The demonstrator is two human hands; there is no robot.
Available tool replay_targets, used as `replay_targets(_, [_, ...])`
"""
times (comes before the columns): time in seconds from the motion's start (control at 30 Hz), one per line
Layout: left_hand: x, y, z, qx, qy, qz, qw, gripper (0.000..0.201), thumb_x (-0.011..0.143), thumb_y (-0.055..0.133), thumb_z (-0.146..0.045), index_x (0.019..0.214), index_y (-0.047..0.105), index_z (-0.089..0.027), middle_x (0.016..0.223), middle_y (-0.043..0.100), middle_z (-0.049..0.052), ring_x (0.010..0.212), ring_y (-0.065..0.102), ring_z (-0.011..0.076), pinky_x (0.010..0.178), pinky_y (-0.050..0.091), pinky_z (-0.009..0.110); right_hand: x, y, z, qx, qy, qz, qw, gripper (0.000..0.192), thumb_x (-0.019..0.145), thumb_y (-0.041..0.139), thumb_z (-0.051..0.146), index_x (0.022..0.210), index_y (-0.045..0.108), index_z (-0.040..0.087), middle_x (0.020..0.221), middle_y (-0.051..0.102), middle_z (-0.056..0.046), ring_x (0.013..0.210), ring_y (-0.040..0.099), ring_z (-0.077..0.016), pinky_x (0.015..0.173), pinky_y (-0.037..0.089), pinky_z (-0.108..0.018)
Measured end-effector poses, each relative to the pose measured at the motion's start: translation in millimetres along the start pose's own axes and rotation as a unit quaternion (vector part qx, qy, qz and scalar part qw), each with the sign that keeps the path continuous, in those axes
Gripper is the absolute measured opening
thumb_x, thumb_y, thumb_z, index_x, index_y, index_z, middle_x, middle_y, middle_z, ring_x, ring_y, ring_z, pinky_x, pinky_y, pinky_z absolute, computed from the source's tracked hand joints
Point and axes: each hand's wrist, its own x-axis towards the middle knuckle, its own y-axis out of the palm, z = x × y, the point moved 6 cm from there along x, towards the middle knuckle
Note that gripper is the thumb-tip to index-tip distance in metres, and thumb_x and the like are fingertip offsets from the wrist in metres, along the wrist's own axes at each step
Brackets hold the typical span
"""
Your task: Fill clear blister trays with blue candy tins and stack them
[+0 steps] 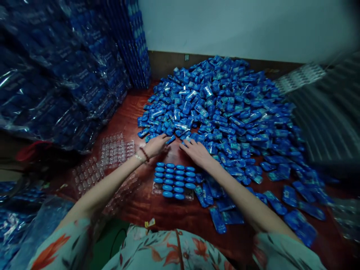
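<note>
My left hand [155, 145], with beaded bracelets at the wrist, is at the near edge of a heap of small blue wrapped packets [225, 101]. Its fingers are closed on a blue packet [170, 140], partly covered by them. Across a small gap, my right hand [197, 153] reaches to the same edge, fingers stretched and apart, the tips touching or just over packets. Between my forearms, glossy blue oval pieces [174, 176] stand in rows on a clear plastic blister tray [189, 194], whose corners show beneath them.
Clear blister trays [116, 150] lie at left on the red-brown tabletop [143, 202]. Tall stacks of film-wrapped blue packs [56, 82] rise at left. Loose packets [289, 195] spread along the right side. Another clear tray [302, 77] lies at the back right, beside dark striped cloth [332, 116].
</note>
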Motion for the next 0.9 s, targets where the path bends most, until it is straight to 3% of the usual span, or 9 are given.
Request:
replay_targets(0.13, [60, 21.0, 5, 0.053, -0.013, 0.097, 0.994, 0.041, 0.079, 0.053, -0.011, 0.12, 0.047, -0.018, 0.114, 0.055, 0.012, 0.097, 0.06, 0.0236, 0.074, 0.048, 0.03, 32, 16, 0, 0.029, -0.038, 0.054, 0.997, 0.038, 0.089, 0.027, 0.009, 0.116, 0.053, 0.018, 0.123, 0.052, -0.01, 0.107, 0.047, -0.0235, 0.085, 0.039, -0.038])
replay_targets(0.3, [62, 26.8, 11, 0.044, -0.001, 0.13, 0.991, 0.062, 0.07, 0.065, -0.015, 0.127, 0.04, -0.02, 0.119, 0.054, 0.013, 0.093, 0.062, 0.026, 0.072, 0.049, 0.031, -19, 5, -25, 0.214, 0.062, -0.04, 0.974, 0.044, 0.082, 0.041, 0.011, 0.126, 0.041, 0.014, 0.126, 0.049, -0.014, 0.112, 0.048, -0.0238, 0.091, 0.04, -0.037])
replay_targets(0.4, [39, 20.2, 20, 0.007, -0.004, 0.07, 0.998, 0.054, 0.076, 0.059, -0.019, 0.126, 0.039, -0.021, 0.115, 0.057, 0.01, 0.094, 0.062, 0.0233, 0.073, 0.047, 0.028, -89, -7, -42, 0.379, 0.214, -0.188, 0.88, 0.053, 0.084, 0.046, 0.024, 0.133, 0.027, 0.016, 0.123, 0.051, -0.014, 0.109, 0.053, -0.0221, 0.088, 0.045, -0.035])
replay_targets(0.47, [14, 12.9, 24, -0.06, -0.01, -0.021, 0.998, 0.039, 0.081, 0.054, -0.023, 0.118, 0.045, -0.019, 0.108, 0.06, 0.008, 0.092, 0.061, 0.0205, 0.074, 0.046, 0.026, -135, -3, -35, 0.462, 0.278, -0.209, 0.816, 0.047, 0.087, 0.045, 0.03, 0.13, 0.029, 0.019, 0.115, 0.056, -0.012, 0.099, 0.059, -0.0205, 0.08, 0.049, -0.034])
replay_targets(0.53, [-19, 6.8, 29, -0.144, -0.036, -0.124, 0.981, 0.028, 0.083, 0.053, -0.029, 0.108, 0.05, -0.017, 0.098, 0.063, 0.006, 0.085, 0.061, 0.0175, 0.072, 0.046, 0.025, -164, 3, -11, 0.503, 0.27, -0.182, 0.8, 0.033, 0.088, 0.046, 0.031, 0.119, 0.042, 0.022, 0.108, 0.059, -0.009, 0.093, 0.06, -0.0192, 0.078, 0.051, -0.033])
replay_targets(0.63, [-82, 3.7, 37, -0.259, -0.142, -0.269, 0.917, 0.025, 0.08, 0.058, -0.035, 0.096, 0.053, -0.017, 0.082, 0.062, 0.002, 0.073, 0.059, 0.0138, 0.065, 0.047, 0.023, -181, 9, 31, 0.474, 0.216, -0.182, 0.834, 0.019, 0.087, 0.048, 0.024, 0.105, 0.055, 0.024, 0.103, 0.061, -0.006, 0.097, 0.059, -0.0185, 0.085, 0.049, -0.034])
replay_targets(0.73, [-146, 9.1, 35, -0.366, -0.243, -0.376, 0.816, 0.027, 0.075, 0.064, -0.036, 0.091, 0.052, -0.017, 0.077, 0.058, -0.002, 0.065, 0.058, 0.0107, 0.059, 0.047, 0.021, -176, 15, 59, 0.387, 0.159, -0.212, 0.883, 0.031, 0.087, 0.041, 0.012, 0.112, 0.056, 0.024, 0.108, 0.059, -0.006, 0.101, 0.058, -0.017, 0.087, 0.048, -0.031])
replay_targets(0.83, [-192, 23.5, 16, -0.431, -0.307, -0.399, 0.749, 0.031, 0.071, 0.067, -0.034, 0.092, 0.052, -0.018, 0.076, 0.058, -0.003, 0.06, 0.057, 0.0092, 0.056, 0.048, 0.02, -163, 19, 74, 0.288, 0.098, -0.177, 0.936, 0.048, 0.083, 0.033, 0.002, 0.123, 0.05, 0.023, 0.114, 0.057, -0.009, 0.104, 0.057, -0.0179, 0.086, 0.049, -0.031])
replay_targets(0.9, [-207, 34.3, -2, -0.442, -0.318, -0.382, 0.747, 0.028, 0.073, 0.066, -0.032, 0.094, 0.053, -0.018, 0.079, 0.06, -0.001, 0.065, 0.06, 0.0106, 0.059, 0.05, 0.021, -153, 16, 80, 0.223, 0.06, -0.134, 0.964, 0.052, 0.08, 0.032, -0.002, 0.123, 0.051, 0.022, 0.112, 0.057, -0.01, 0.101, 0.058, -0.0196, 0.084, 0.051, -0.033])
